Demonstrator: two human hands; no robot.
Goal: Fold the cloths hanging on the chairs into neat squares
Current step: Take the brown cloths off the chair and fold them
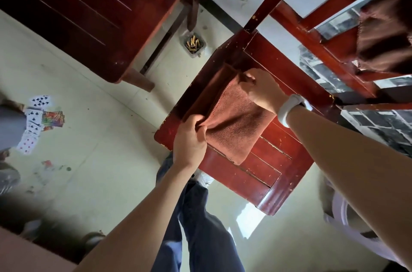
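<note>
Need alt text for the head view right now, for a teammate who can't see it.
Both hands pinch a folded rust-brown cloth on a red wooden chair seat: left hand at its near corner, right hand at its far corner. Another brown cloth hangs on the chair back.

The cloth (236,124) on the near chair seat (274,171) is seen to be a matt, nubbly terry fabric in rust brown. The seat is lacquered red-brown wood, glossy, with scratches and chipped edges. A darker brown cloth (388,44), equally matt, is draped on the far right chair back (312,33), also of glossy varnished wood. Glossy paper playing cards (33,122) are scattered at the left on a smooth, stained pale floor (100,138).
</note>
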